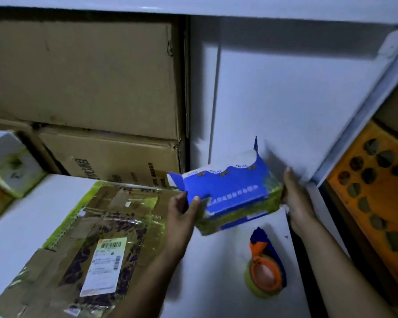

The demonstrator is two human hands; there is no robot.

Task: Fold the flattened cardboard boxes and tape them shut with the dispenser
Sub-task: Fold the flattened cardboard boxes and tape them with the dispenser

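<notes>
A blue and white carton (232, 193) with yellow-green tape on its edges is held above the white table (216, 271), tilted, its top flaps standing open. My left hand (182, 216) pinches its left end, thumb on the front face. My right hand (295, 198) presses flat against its right end with straight fingers. The tape dispenser (265, 269), orange and blue with a yellow-green roll, lies on the table just below the carton, between my forearms. A flattened brown cardboard box (90, 249) with a white shipping label lies at the left.
Large brown cartons (85, 88) are stacked at the back left. A small white and green box (12, 171) sits at the far left. An orange crate (377, 203) with dark round shapes stands at the right, beyond a white frame (363, 106).
</notes>
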